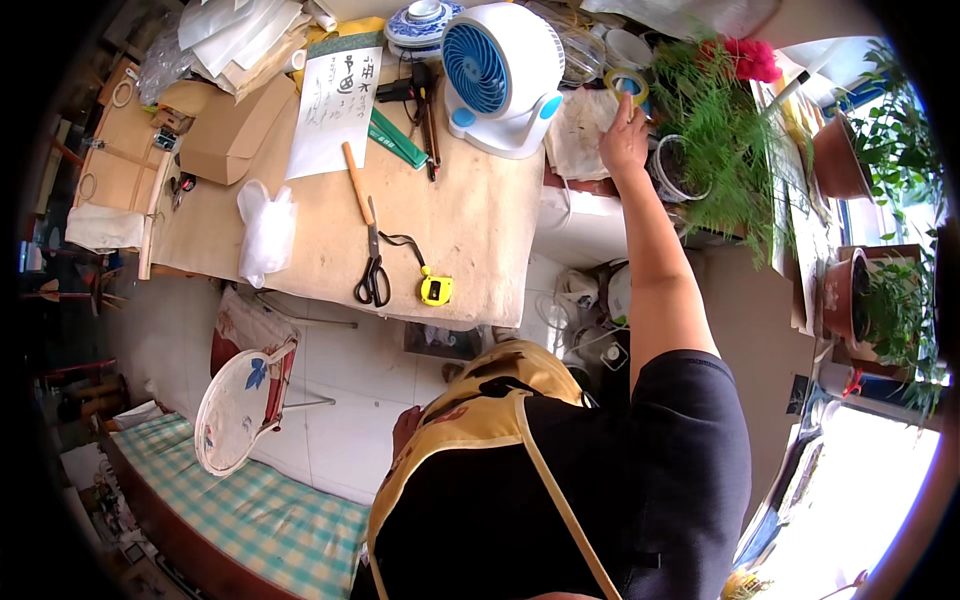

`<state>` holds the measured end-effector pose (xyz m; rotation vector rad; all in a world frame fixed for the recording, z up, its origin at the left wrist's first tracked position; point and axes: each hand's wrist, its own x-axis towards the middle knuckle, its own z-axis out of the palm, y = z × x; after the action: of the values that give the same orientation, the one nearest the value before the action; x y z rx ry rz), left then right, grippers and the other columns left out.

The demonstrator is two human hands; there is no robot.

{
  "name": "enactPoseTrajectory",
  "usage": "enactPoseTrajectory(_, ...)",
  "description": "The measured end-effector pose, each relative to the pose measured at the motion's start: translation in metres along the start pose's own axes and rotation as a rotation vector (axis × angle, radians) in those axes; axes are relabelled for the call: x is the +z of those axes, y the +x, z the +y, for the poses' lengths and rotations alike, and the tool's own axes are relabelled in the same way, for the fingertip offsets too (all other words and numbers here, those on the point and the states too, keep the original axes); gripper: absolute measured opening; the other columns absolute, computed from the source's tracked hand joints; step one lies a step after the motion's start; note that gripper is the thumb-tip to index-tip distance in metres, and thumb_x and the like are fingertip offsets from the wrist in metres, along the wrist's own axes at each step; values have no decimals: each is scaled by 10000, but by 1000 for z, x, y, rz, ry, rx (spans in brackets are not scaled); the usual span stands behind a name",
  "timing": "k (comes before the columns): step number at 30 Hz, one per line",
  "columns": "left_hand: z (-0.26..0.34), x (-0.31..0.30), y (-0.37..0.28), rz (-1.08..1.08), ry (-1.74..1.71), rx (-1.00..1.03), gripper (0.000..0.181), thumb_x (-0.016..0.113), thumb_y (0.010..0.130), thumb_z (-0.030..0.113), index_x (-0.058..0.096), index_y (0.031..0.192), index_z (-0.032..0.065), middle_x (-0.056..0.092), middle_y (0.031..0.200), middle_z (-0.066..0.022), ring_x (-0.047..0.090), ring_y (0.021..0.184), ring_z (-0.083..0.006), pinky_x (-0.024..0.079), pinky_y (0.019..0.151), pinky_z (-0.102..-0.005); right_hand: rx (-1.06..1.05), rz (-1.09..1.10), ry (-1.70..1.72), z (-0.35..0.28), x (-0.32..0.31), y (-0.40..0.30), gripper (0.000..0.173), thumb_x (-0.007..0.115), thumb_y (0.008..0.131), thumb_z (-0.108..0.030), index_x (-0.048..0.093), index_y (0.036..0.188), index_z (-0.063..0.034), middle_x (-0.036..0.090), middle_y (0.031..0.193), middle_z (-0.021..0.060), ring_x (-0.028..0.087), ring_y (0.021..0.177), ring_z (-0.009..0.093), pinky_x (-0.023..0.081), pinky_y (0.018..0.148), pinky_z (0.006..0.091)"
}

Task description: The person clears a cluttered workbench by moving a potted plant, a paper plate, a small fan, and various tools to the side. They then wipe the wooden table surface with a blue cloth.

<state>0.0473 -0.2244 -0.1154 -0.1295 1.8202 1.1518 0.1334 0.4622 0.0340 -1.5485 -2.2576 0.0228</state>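
Observation:
My right hand (626, 142) is stretched far forward to the right of the fan. Its fingertips overlap the near rim of a roll of yellow tape (639, 80); whether they grip it is not clear. Under the wrist and roll lies a stained, folded cloth (579, 133). Low beside the yellow apron (480, 427), only part of my left hand (405, 429) shows, its fingers mostly hidden. On the paper-covered table (472, 217) are black-handled scissors (373, 259), a wooden stick (358, 180), a yellow tape measure (436, 290) and a white plastic bag (267, 232).
A white-and-blue desk fan (499, 75) stands left of my right hand. A potted fern (701, 127) crowds its right side. Farther left are a sheet with brush writing (334, 112), a green box (397, 139) and a cardboard box (236, 131). A folding chair (236, 412) stands behind the table's edge.

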Motion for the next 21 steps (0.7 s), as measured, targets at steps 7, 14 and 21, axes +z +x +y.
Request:
enactPoseTrajectory(7, -13, 6, 1, 83, 85, -16, 415, 537, 977, 331, 582, 1177, -31, 666, 1029, -123, 613, 947, -193, 490, 853, -321, -285, -219, -109, -8, 32, -35, 605, 634, 841, -347, 439, 1366, -116, 389, 1434, 105, 467, 1221, 347, 408, 1013, 447)
enactPoseTrajectory(14, 16, 2, 1, -16, -6, 92, 409, 492, 988, 318, 567, 1194, -28, 683, 1014, -132, 631, 947, -203, 493, 845, -314, -250, -541, -108, -20, 21, -49, 577, 674, 742, -259, 487, 1274, -141, 461, 1351, 117, 474, 1225, 350, 438, 1007, 434)
enactPoseTrajectory(21, 239, 88, -29, -364, 209, 401, 325, 446, 1022, 230, 563, 1231, 11, 654, 1069, -96, 617, 984, -170, 482, 887, -311, -384, -475, -56, 0, 20, -44, 376, 597, 804, -123, 531, 1174, -135, 528, 1214, 111, 536, 1121, 340, 494, 911, 422)
